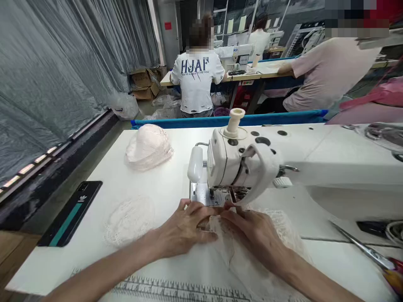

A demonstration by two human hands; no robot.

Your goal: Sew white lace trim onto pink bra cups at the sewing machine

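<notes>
A white sewing machine [244,159] stands on the table, its needle area at the left end of the arm. My left hand [185,228] lies in front of the metal plate [201,193], fingers stretched toward the needle area and thumb apart. My right hand [260,235] is closed on thin cream lace fabric [231,251] just before the presser foot. The two hands' fingertips nearly meet there. This fabric spreads under my right wrist toward the table's front edge. Exactly what lies beneath my fingertips is hidden.
A pale, cup-shaped fabric piece [147,147] and a flat lace piece [130,220] lie on the left. A phone [71,214] rests at the left edge; scissors [365,245] lie on the right. A printed ruler scale [176,289] runs along the front. Several people sit beyond the table.
</notes>
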